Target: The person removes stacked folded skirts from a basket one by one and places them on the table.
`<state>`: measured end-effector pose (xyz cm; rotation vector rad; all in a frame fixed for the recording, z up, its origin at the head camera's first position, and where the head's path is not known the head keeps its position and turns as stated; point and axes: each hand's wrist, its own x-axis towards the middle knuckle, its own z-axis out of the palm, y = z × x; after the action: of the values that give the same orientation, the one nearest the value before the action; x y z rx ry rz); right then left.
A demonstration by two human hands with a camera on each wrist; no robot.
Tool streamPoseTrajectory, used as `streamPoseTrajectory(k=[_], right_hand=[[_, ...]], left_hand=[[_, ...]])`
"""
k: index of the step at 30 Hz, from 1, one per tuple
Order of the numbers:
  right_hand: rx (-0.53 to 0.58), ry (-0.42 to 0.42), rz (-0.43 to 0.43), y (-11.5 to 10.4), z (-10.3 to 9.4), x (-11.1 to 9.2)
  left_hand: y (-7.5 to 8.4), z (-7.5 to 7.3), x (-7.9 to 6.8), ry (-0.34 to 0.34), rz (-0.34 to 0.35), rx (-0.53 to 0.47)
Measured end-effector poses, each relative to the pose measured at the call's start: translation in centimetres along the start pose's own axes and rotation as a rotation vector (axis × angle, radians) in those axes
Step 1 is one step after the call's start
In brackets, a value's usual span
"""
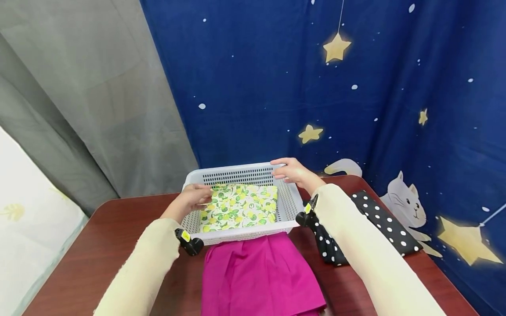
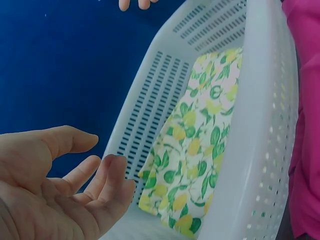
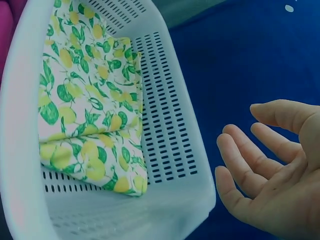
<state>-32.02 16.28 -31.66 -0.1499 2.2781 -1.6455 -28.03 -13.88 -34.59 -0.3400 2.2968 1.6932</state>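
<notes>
A folded lemon-print cloth point(image 1: 239, 206) lies flat inside a pale plastic basket point(image 1: 245, 232) with slotted walls. My left hand point(image 1: 193, 198) hovers over the basket's left end, its fingers loosely bent and holding nothing. Above the far right corner is my right hand point(image 1: 294, 173), fingers spread and slightly curved, also holding nothing. In the left wrist view, the left hand point(image 2: 75, 190) appears beside the basket's rim, apart from the cloth point(image 2: 190, 150). The right wrist view has the right hand point(image 3: 275, 165) just outside the rim, palm visible.
A magenta garment point(image 1: 261, 276) lies in front of the basket, against its near wall. To the right, a folded black polka-dot cloth point(image 1: 383, 224) sits partly behind the right sleeve. The reddish-brown table point(image 1: 130, 219) meets a blue star-patterned curtain point(image 1: 253, 87) at the back.
</notes>
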Motion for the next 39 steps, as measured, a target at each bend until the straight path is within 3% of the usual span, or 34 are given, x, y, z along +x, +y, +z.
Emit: streamPoseTrajectory(k=[10,23,33,39], right_hand=[[-0.009,-0.029,0.05,0.1,1.4,1.5],[-0.032,-0.006,0.14,1.5,3.3,2.7],[-0.038,0.046,0.245,2.9,5.1,3.0],[-0.038,0.055,0.324,3.7,5.2,2.9]], left_hand=[[-0.5,-0.2,0.9,0.055,-0.066,-0.048],[-1.2,0.7,1.7,0.079,-0.061,-0.109],[-2.1,1.2,2.3,0.179,-0.174,-0.123],[-2.3,1.5,2.0,0.173,-0.212,-0.106]])
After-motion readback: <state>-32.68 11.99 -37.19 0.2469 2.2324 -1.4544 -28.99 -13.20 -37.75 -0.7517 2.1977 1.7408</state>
